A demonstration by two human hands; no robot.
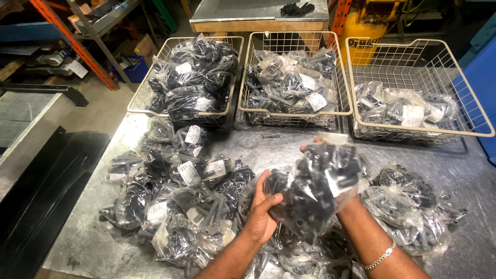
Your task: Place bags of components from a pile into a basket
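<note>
Both hands are working one clear plastic bag (315,188) stuffed with dark grey and black small parts, holding it up just above the metal table (465,170) near the front middle, in front of the three wire baskets. The left hand (262,213) is cupping the bag's left side with the thumb pressing into the plastic, and the right hand (330,150) is mostly hiding behind the bag with only fingertips peeking over the top edge, so it's gripping the far upper side as far as I can tell. Honestly this looks like a floppy, lumpy load: thin film is sagging around hard little pieces, so I'm guessing it's got decent heft for its size and is shifting around whenever it's tilted. The film looks slick and shiny too, so pinching a loose corner seems like asking for a slip or a tear. Supporting it from underneath and the sides, the way it's being held now, seems the safer bet. Around it, a big heap of similar bags (175,201) is covering the left and front of the table, more bags (413,212) are lying to the right, and the left basket (139,103), middle basket (247,103) and right basket (475,126) are each holding labelled bags, the right one looking the least full.
</note>
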